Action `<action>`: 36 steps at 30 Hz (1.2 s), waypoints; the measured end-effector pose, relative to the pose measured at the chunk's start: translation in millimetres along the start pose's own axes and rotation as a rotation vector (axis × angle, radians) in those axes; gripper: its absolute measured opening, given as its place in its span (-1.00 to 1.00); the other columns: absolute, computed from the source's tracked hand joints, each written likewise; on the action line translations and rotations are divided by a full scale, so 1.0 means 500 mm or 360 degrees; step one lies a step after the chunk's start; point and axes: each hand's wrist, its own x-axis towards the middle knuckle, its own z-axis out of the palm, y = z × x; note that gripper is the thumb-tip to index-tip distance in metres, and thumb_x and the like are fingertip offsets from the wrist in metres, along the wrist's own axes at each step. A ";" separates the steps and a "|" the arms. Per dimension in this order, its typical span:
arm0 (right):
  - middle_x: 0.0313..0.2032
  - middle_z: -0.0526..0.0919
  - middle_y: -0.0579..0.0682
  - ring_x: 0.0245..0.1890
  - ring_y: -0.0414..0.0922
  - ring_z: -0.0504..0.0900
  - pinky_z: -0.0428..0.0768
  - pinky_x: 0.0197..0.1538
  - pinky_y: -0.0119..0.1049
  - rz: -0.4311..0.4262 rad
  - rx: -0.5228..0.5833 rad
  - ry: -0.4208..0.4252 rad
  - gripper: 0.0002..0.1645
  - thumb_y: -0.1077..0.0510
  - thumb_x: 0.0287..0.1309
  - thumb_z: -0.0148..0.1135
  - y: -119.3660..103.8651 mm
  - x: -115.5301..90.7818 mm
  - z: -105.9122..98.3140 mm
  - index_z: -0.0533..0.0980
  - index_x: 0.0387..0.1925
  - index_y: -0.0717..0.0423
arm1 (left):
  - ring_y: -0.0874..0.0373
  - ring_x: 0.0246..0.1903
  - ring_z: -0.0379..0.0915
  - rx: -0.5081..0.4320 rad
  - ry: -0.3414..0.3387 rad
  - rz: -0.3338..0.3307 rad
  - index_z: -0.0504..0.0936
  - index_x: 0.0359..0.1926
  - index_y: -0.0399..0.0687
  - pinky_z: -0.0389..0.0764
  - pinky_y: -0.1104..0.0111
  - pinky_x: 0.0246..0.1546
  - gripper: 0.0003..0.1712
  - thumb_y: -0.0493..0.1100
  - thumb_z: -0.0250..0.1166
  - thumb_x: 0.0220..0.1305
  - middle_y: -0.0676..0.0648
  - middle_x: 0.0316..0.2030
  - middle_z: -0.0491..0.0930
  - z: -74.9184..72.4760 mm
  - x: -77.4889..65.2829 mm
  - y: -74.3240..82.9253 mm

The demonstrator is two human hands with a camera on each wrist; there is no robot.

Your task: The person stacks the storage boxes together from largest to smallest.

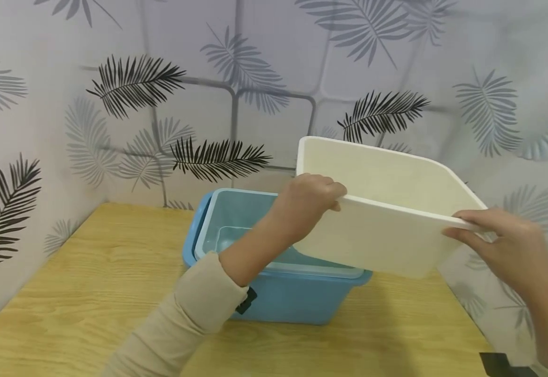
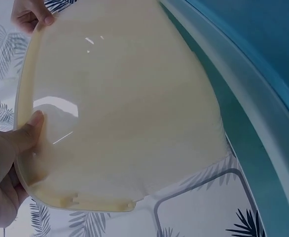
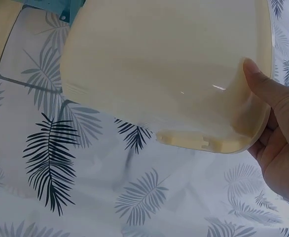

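Observation:
Both hands hold a cream plastic bin (image 1: 382,235) in the air, tilted, with its left part over the blue bins. My left hand (image 1: 306,204) grips the bin's near rim towards the left corner. At the right end of that rim, my right hand (image 1: 509,241) pinches the edge between thumb and fingers. In the left wrist view, the left thumb (image 2: 33,128) lies against the glossy wall. A light blue bin (image 1: 243,204) sits nested inside a darker blue bin (image 1: 292,301) on the table. The cream bin hides part of their right side.
The wood-grain table (image 1: 90,293) carries the nested bins near its far side. Behind it hangs a pale backdrop (image 1: 274,63) with a leaf print, also along the left and right sides. Dark straps show near the left sleeve (image 1: 198,303) and at the lower right.

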 end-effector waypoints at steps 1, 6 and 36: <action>-0.50 0.65 -0.21 -0.23 -0.86 0.26 0.31 -0.17 -0.86 -0.0008 0.0006 -0.0015 -0.22 -0.37 -0.03 0.00 -0.001 0.001 0.000 0.64 -0.49 0.30 | 0.15 -0.38 0.61 0.0019 0.0015 0.0009 0.63 -0.31 -0.13 0.57 0.41 -0.24 -0.82 -0.15 0.31 0.04 -0.01 -0.43 0.68 0.000 -0.003 -0.003; -0.51 0.69 -0.09 -0.22 -0.83 0.28 0.29 -0.16 -0.85 -0.0022 0.0026 0.0006 -0.22 -0.37 0.05 -0.02 -0.010 0.004 0.011 0.63 -0.50 0.31 | 0.17 -0.41 0.60 0.0090 0.0079 0.0045 0.64 -0.33 -0.10 0.56 0.44 -0.27 -0.82 -0.12 0.31 0.03 0.01 -0.46 0.67 -0.004 -0.018 -0.019; -0.52 0.65 0.18 -0.21 -0.70 0.34 0.26 -0.09 -0.83 -0.0041 0.0192 0.0195 -0.33 -0.28 0.08 0.09 -0.066 0.052 0.089 0.62 -0.47 0.31 | 0.15 -0.54 0.52 0.0139 0.0346 0.0053 0.62 -0.37 -0.16 0.56 0.45 -0.40 -0.76 -0.12 0.37 -0.08 -0.01 -0.57 0.62 -0.060 -0.099 -0.090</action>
